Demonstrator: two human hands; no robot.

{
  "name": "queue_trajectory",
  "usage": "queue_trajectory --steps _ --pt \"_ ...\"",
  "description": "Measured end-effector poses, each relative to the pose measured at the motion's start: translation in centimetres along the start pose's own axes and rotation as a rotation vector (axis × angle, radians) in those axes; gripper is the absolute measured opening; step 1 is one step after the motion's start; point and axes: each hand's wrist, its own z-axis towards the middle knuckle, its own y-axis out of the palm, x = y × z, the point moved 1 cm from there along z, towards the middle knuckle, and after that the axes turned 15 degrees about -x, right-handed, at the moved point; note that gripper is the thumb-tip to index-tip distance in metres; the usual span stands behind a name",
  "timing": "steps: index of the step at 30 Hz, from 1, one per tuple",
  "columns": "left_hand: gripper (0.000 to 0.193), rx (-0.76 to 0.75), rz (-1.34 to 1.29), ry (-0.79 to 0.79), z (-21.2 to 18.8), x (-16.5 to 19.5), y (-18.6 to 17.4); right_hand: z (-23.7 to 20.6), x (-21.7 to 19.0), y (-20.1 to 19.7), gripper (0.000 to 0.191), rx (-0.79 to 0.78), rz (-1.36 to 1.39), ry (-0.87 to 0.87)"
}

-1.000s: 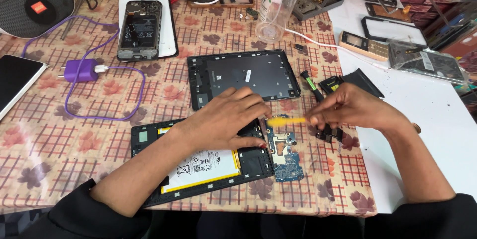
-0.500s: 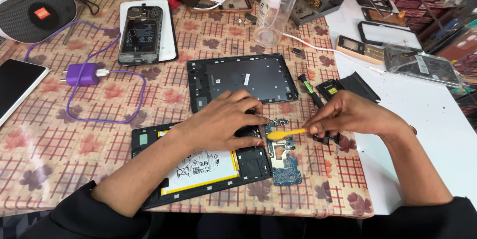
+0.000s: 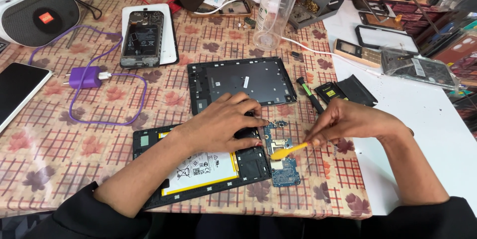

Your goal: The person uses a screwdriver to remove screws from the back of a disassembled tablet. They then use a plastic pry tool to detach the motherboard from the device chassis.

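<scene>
left hand: your left hand [image 3: 223, 127] lies flat, palm down, on the top right part of the opened tablet [image 3: 198, 169], fingers spread and pressing, closed on nothing.
right hand: your right hand [image 3: 348, 120] pinches a yellow plastic pry tool [image 3: 288, 150] between thumb and fingertips, fingers clamped together on its handle end.
tool tip: the flat tip touches the blue circuit board [image 3: 280, 157] at the tablet's right edge, just beside your left fingertips.
tablet: it lies face down near the table's front edge, its white and yellow battery [image 3: 201, 167] exposed and seated in the frame.
back cover: the dark back cover [image 3: 248, 81] is already off and lies apart, just behind your left hand.
board: the circuit board sits skewed and hangs past the frame's right edge, so it looks partly freed; i cannot tell whether any cable holds it.
progress: by my reading, the opening is done and the board is mid-release; lifting it clear is left.
nearby: a black screwdriver with green tip [image 3: 310, 95] lies right of the cover, a purple charger [image 3: 85, 77] with its cable well to the left.
</scene>
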Motion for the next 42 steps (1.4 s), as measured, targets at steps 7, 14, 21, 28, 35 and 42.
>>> queue_trajectory --steps 7,14,21,28,35,42 --pt "0.049 -0.001 0.012 -0.002 0.2 -0.1 0.1 -0.1 -1.1 0.7 0.024 -0.110 0.062 0.225" --pt "0.062 -0.049 0.018 -0.020 0.0 0.4 0.0 0.2 -0.9 0.3 0.026 0.103 -0.061 -0.065" --pt "0.123 -0.154 0.017 -0.024 -1.2 2.0 0.1 0.6 1.0 -0.9 0.022 0.451 0.034 -0.062" --pt "0.082 -0.185 -0.030 0.068 -2.1 1.7 -0.4 0.5 0.1 -0.7 0.023 0.549 -0.028 -0.034" --pt "0.061 -0.313 -0.206 0.017 -4.6 -0.4 -1.9 1.3 -0.6 0.3 0.023 0.398 -0.058 -0.121" --pt "0.038 -0.159 -0.225 0.057 -4.6 -0.5 -2.1 3.6 -1.3 3.5 0.034 0.249 -0.429 -0.411"
